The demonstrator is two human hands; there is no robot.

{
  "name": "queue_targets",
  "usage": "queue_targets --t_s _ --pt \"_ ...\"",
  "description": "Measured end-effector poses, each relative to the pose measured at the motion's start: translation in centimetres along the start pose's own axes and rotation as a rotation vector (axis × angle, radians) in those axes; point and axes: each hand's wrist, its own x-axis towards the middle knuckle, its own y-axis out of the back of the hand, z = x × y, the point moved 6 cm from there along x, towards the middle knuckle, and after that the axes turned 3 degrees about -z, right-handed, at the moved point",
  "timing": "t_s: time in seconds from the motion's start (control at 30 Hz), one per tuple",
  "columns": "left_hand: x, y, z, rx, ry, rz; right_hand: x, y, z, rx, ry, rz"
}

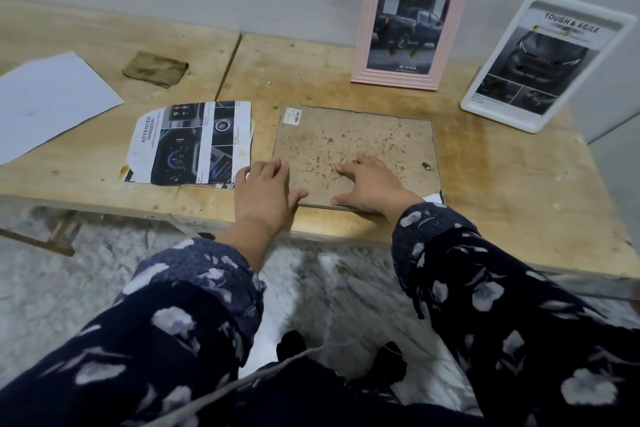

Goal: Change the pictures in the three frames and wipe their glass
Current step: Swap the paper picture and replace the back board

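Arched frame [408, 15] pink; slanted frame [549, 59] white; backing board [353, 149] under hands brown, speckled; sleeves [194, 305] navy, pale floral; tabletop [519, 177] tan, stained.

Hands: left hand [262, 188] and right hand [367, 183] press flat on a face-down frame [356, 149].
Table [519, 184]: brochure page [194, 142] left of it, brown cloth [155, 69] far left.
Far right: pink arched frame [410, 15], white frame [547, 61] standing.

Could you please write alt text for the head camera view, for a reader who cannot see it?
A person's left hand and right hand press flat on the spotted backing board of a face-down frame on a wooden table. A car brochure page lies left of it; a pink arched frame and a white frame stand behind.
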Motion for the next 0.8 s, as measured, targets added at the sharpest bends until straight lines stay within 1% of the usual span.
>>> queue_targets --t_s 0.2,0.3,0.4,0.47,0.53,0.6,0.67,0.73,0.8 --pt "-1.0 -0.6 0.3 -0.01 -0.011 -0.033 0.0 -0.1 0.1 -0.038 -0.013 -0.039" --pt "-1.1 -0.8 0.2 0.012 -0.018 -0.083 0.1 0.1 -0.2 -0.117 -0.025 -0.052" --pt "-1.1 -1.4 0.2 0.045 -0.031 -0.189 -0.2 0.5 -0.5 -0.147 0.002 -0.004" --pt "-1.4 -1.5 0.2 0.028 -0.03 -0.201 -0.9 0.3 -0.2 -0.056 0.021 0.067" --pt "-2.0 -1.0 -0.1 0.024 -0.03 -0.112 -1.7 -0.2 0.6 0.01 0.016 0.153" --pt "-2.9 -0.5 -0.6 0.051 -0.027 0.006 -2.5 -0.7 1.9 0.005 -0.018 0.238" --pt "-3.5 -0.6 -0.8 0.058 -0.029 0.061 -3.2 -1.4 3.6 -0.03 -0.081 0.301" --pt "-3.9 -1.0 -0.8 0.031 -0.02 0.078 -3.5 -2.6 4.9 -0.03 -0.128 0.301" --pt "-4.1 -1.2 -0.7 -0.006 0.001 0.109 -3.4 -3.7 5.3 -0.011 -0.14 0.262"
